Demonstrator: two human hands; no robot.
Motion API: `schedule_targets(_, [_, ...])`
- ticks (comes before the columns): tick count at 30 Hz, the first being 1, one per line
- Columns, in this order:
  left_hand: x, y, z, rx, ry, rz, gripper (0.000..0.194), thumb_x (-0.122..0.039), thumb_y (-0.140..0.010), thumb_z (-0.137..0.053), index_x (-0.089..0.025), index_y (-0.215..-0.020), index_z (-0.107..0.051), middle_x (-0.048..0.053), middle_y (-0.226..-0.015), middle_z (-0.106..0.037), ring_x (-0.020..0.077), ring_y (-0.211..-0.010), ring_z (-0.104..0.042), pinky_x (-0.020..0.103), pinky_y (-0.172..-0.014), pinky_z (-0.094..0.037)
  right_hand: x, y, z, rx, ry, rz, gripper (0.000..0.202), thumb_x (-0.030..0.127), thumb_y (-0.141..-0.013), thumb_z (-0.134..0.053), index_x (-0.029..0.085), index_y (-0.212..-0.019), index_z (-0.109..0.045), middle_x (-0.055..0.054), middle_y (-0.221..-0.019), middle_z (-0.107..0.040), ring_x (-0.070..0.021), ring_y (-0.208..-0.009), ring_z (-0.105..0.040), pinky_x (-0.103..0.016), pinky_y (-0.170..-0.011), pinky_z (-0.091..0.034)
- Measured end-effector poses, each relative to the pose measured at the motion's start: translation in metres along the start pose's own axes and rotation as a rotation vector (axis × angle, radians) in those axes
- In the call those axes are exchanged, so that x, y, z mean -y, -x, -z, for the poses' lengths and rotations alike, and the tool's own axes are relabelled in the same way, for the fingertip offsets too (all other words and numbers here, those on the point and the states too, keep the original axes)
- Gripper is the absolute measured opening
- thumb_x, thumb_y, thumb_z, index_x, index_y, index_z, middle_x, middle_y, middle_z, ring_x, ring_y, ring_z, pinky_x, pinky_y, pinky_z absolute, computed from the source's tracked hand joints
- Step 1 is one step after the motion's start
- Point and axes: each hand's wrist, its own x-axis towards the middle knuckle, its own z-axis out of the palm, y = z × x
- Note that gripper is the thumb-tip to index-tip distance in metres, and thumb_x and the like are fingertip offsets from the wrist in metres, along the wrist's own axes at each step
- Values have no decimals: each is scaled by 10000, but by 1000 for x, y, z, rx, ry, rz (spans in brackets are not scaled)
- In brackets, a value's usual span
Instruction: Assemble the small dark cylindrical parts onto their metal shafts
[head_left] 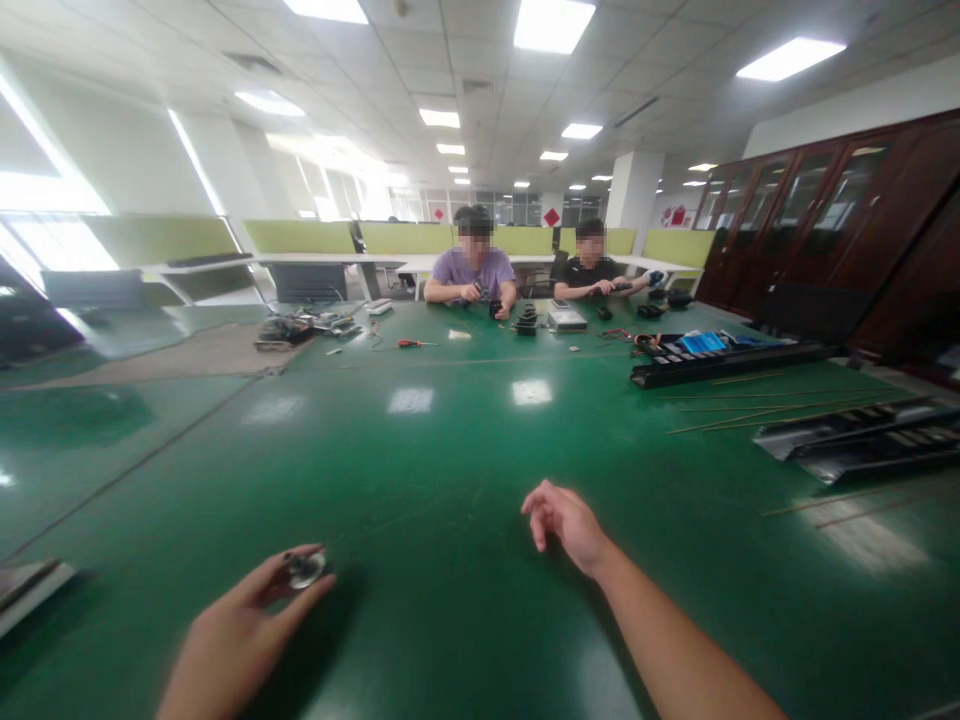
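Between the thumb and fingers of my left hand (251, 615) is a small round silvery metal part (305, 570), with a darker bit at its upper left; its exact kind is too blurred to make out. The hand is over the near left of the green tabletop (420, 470). My right hand (566, 525) hovers to the right over the same table, its fingers loosely curled and apart, with nothing in them. A wide stretch of tabletop lies between the two hands.
Black metal channels (855, 440) and thin rods (720, 415) lie at right. Farther back are a long black tray (735, 360), a red screwdriver (415, 343) and a pile of parts (300, 328). Two people (471, 270) sit across, handling dark items. A pale-edged object (34, 595) lies at left.
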Motion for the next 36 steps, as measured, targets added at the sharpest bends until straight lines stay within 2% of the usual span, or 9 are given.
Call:
schedule_targets(4, [-42,-14,-59,248,98,-181,457,-454,-736,-737,-194,-1110,-693,73,-976,-762,268,-885,-726,398,-868,-580,0,1,1,1,74,-1,466,568,-913,-510,125,-845,-637,12,-521,-568,-124,-434,-502,-255,-475,-393])
schedule_targets(7, [-76,-22,-101,313,162,-314,408,-338,-752,-730,-207,-1135,-677,73,-1057,-739,250,-958,-706,391,-909,-560,-1,3,0,-16,180,16,263,374,-787,-712,148,-889,-625,24,-632,-587,-105,-477,-501,-237,-485,-383])
schedule_targets(11, [-100,-28,-133,401,214,-462,291,-280,-794,-697,-211,-1077,-689,69,-1004,-719,227,-918,-674,366,-861,-549,-4,6,-3,-40,476,86,385,145,-701,-709,195,-1072,-620,10,-821,-621,-89,-548,-500,-229,-532,-392])
schedule_targets(14, [-103,-28,-140,443,246,-548,260,-273,-844,-658,-221,-1097,-678,77,-1034,-696,226,-973,-638,369,-894,-518,-7,6,-5,-46,601,82,472,103,-696,-675,220,-1149,-613,11,-808,-628,-100,-551,-497,-237,-538,-393])
schedule_targets(17, [-97,-26,-138,484,273,-601,259,-292,-897,-610,-223,-1144,-651,88,-1078,-679,222,-1006,-620,368,-914,-504,-10,4,-5,-51,650,80,413,100,-688,-677,218,-1083,-649,-6,-817,-638,-115,-564,-510,-253,-549,-403])
schedule_targets(22, [-86,-23,-138,470,279,-560,288,-312,-881,-640,-224,-1156,-636,76,-1057,-678,218,-981,-636,349,-894,-513,-5,5,-7,-53,780,80,246,109,-684,-685,204,-911,-698,0,-712,-603,-146,-592,-538,-272,-572,-412])
schedule_targets(26, [-85,-26,-142,467,295,-543,263,-320,-871,-658,-225,-1116,-642,62,-1031,-679,209,-956,-636,333,-866,-507,1,9,-10,-57,808,67,240,139,-696,-703,203,-927,-700,10,-699,-595,-141,-584,-540,-258,-555,-413])
schedule_targets(32, [-87,-26,-144,512,333,-545,236,-346,-881,-657,-230,-1086,-662,53,-1007,-685,205,-938,-630,327,-847,-492,-2,10,-11,-69,798,102,279,115,-691,-692,206,-954,-694,-3,-837,-646,-126,-623,-553,-234,-574,-431])
schedule_targets(36, [-87,-25,-145,521,333,-532,248,-352,-889,-645,-234,-1107,-654,48,-1018,-681,205,-947,-625,329,-851,-486,-2,10,-11,-66,813,118,245,124,-700,-692,209,-931,-703,2,-811,-649,-131,-638,-566,-232,-587,-438])
